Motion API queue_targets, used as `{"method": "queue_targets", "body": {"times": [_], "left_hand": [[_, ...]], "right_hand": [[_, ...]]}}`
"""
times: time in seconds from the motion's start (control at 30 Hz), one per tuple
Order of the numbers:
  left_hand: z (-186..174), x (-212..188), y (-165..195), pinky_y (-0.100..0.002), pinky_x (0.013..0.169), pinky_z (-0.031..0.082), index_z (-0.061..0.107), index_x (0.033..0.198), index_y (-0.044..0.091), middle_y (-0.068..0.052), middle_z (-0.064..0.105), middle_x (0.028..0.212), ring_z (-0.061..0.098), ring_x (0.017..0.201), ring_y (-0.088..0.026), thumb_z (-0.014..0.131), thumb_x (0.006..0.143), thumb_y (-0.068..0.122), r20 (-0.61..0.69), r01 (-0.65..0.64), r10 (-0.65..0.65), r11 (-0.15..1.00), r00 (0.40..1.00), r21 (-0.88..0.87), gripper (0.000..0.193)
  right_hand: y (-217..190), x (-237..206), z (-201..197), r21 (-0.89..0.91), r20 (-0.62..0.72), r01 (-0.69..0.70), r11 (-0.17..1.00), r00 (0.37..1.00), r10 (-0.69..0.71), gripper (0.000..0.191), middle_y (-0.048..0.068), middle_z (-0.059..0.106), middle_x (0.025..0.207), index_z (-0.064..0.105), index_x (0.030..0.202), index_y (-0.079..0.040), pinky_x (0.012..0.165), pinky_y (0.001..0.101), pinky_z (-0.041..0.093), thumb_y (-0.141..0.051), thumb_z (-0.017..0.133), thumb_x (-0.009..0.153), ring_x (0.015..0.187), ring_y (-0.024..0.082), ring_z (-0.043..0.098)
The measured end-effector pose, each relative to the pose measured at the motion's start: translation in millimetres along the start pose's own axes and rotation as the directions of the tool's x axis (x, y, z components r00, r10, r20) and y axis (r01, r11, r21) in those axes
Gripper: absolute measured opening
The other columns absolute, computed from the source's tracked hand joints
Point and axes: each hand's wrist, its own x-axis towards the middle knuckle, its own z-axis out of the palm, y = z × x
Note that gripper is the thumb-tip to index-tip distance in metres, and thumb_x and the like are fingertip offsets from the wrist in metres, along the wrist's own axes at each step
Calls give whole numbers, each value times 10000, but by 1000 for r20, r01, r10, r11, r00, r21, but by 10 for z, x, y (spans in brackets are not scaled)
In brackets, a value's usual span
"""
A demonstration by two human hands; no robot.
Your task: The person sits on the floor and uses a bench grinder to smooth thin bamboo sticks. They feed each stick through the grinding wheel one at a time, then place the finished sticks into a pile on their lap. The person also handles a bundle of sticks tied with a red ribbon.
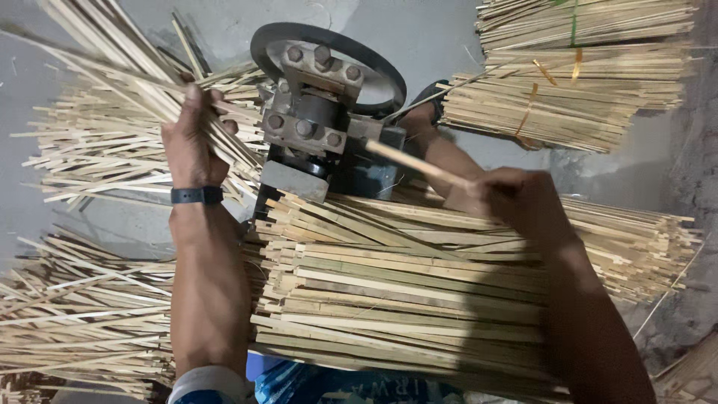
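Gripping: left hand [191, 138] fingers clasp bamboo sliver bunch [112, 67]; right hand [516, 198] fingers pinch single bamboo stick [415, 163].

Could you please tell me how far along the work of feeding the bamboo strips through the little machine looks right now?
Thin slivers already lie heaped beyond and beside the machine. The right hand points one strip at it, while the left hand has a grip on a fan of thin sticks. A thick stack of strips on the lap and tied bundles remain.

No packages, labels, signs or screens visible.
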Motion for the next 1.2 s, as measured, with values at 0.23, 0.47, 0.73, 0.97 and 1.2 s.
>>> {"method": "queue_targets", "body": {"times": [0.23,0.47,0.73,0.97,1.2], "left_hand": [[-180,72,2,-448,756,649,613,1010,32,-69,643,838,673,770,-190,795,977,288,-107,-56,38,985,994,-163,316],[-74,15,-5,-338,580,562,664,1076,61,-150,754,953,677,747,-188,764,958,275,-43,-65,66,997,997,30,263],[26,-61,-38,-329,604,563,656,1112,-70,-168,741,993,704,836,-213,789,978,101,47,5,-4,1000,999,-17,255],[80,-83,44,-318,593,561,636,1174,-2,-120,723,959,689,825,-176,738,987,134,30,-22,24,998,999,-56,252],[-1,-17,0,-367,672,622,676,1059,-29,-108,727,925,670,793,-219,737,988,212,-71,-13,11,999,997,-37,258]], "right_hand": [[-185,536,255,12,-60,459,888,887,-457,125,107,757,893,752,1018,-58,580,261,589,-170,701,1044,702,159,741],[-646,443,337,-337,-160,478,811,820,-550,272,137,730,847,795,984,-10,656,401,544,-241,793,841,740,268,688],[-607,-32,414,165,277,375,912,870,-408,182,60,744,863,759,909,-55,617,267,624,-236,781,901,715,149,720],[-472,-127,342,3,323,100,995,941,-96,104,79,726,845,721,995,-38,608,316,583,-122,672,956,685,188,688],[-167,38,198,-77,67,524,848,852,-520,125,80,729,828,727,1039,-35,673,372,562,-89,679,937,692,201,678]]}}
